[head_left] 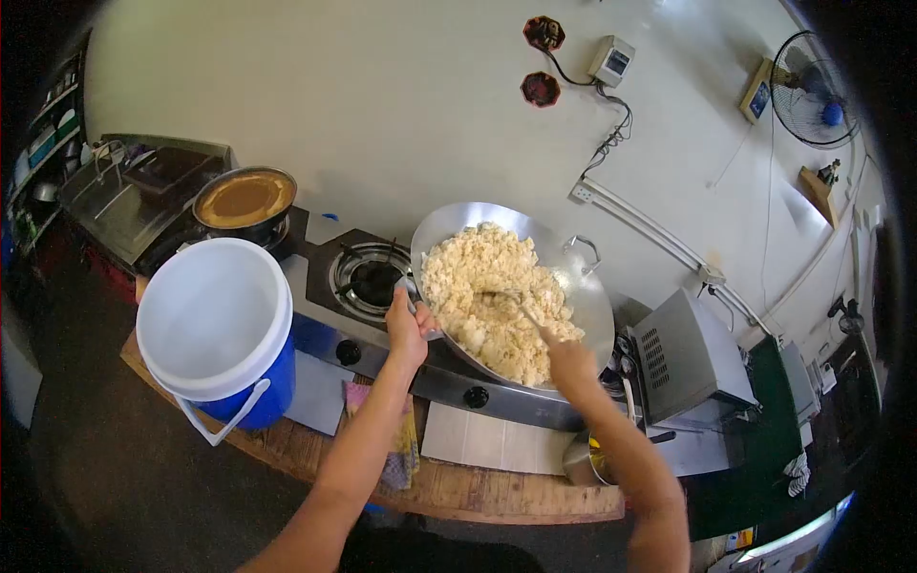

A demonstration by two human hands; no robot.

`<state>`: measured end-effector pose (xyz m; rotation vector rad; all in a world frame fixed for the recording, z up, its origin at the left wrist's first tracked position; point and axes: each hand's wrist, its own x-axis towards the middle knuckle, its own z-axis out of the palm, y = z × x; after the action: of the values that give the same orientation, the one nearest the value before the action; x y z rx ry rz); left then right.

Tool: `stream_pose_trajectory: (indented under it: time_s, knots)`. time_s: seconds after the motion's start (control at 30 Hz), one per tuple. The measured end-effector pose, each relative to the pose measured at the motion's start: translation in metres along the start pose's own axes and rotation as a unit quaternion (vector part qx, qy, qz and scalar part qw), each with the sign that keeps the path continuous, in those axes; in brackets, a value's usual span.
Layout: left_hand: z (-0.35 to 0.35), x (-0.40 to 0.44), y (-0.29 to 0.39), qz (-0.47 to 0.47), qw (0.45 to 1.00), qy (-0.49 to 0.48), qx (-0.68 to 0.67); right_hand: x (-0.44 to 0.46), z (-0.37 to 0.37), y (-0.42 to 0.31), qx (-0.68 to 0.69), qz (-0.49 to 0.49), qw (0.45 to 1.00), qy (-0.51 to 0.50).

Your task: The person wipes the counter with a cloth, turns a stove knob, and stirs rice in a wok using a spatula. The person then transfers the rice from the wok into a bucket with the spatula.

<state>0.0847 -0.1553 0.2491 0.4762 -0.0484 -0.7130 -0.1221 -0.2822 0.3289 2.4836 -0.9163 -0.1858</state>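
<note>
A large metal wok [589,301] sits over the right part of the stove, heaped with pale yellowish cooked rice [487,258]. My left hand [408,329] is closed around the wok's near left handle. In my right hand [573,368] is a cooking spatula [531,320], gripped by its handle. Its head is sunk in the middle of the rice, so its exact shape is hidden. The wok's other loop handle [585,252] stands free at the far right rim.
Left of the wok is a bare gas burner [368,279]. A blue bucket with a white rim [215,315] stands at the left, before a pan of brown liquid [246,199]. A cloth [401,439], metal pot [585,460] and grey metal box [695,353] lie nearby.
</note>
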Motion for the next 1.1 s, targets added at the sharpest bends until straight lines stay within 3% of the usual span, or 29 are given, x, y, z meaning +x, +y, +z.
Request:
stream_pose_trajectory:
  time_s: [0.13,0.2,0.3,0.4,0.43,0.47,0.53,0.6,0.63,0.73,0.83,0.87,0.97,1.07,1.1]
  knots:
    - [-0.003,0.001,0.000,0.002,1.000,-0.018,-0.009,0.032,-0.006,0.022,0.080,-0.064,0.995,0.001]
    - [-0.001,0.005,0.001,0.005,1.000,-0.021,-0.007,0.013,-0.047,0.041,0.066,-0.111,0.988,0.080]
    - [0.001,0.001,0.000,0.006,1.000,-0.005,-0.003,-0.030,-0.108,0.048,0.039,-0.073,0.995,0.057]
    - [0.001,-0.001,0.003,-0.001,1.000,0.002,0.000,-0.024,-0.092,0.033,0.042,-0.065,0.997,-0.026]
    - [-0.001,0.002,0.001,0.001,1.000,0.004,0.001,-0.005,-0.033,0.029,-0.037,-0.097,0.995,0.007]
    - [-0.002,0.003,-0.001,0.002,1.000,0.003,0.001,-0.004,-0.024,0.011,0.008,-0.074,0.997,-0.008]
    - [-0.002,0.005,-0.001,0.007,1.000,-0.003,0.000,-0.005,-0.026,0.011,0.025,-0.065,0.997,-0.016]
    - [-0.002,0.003,-0.001,0.005,1.000,-0.004,0.003,-0.010,-0.041,0.042,0.063,-0.121,0.989,0.057]
    - [0.000,0.001,0.001,0.005,1.000,-0.004,0.002,-0.019,-0.074,0.045,0.064,-0.072,0.995,0.002]
    - [-0.003,0.004,-0.001,0.012,1.000,-0.011,0.008,-0.032,-0.104,0.051,0.064,-0.033,0.997,0.034]
    - [-0.002,0.002,-0.001,0.009,1.000,0.001,0.010,0.012,-0.004,0.039,0.065,-0.135,0.984,0.098]
    - [0.000,0.002,-0.001,0.006,1.000,0.006,0.007,0.003,-0.022,0.011,0.029,-0.069,0.997,0.015]
    - [-0.002,0.004,-0.002,0.004,1.000,0.008,0.007,0.002,-0.012,0.015,0.036,-0.081,0.996,0.031]
    - [0.006,-0.003,0.003,0.009,1.000,0.022,0.000,-0.018,-0.082,0.048,0.017,-0.108,0.992,0.059]
    - [0.008,-0.005,0.004,-0.003,1.000,0.009,-0.005,-0.019,-0.104,0.050,0.021,-0.082,0.996,0.014]
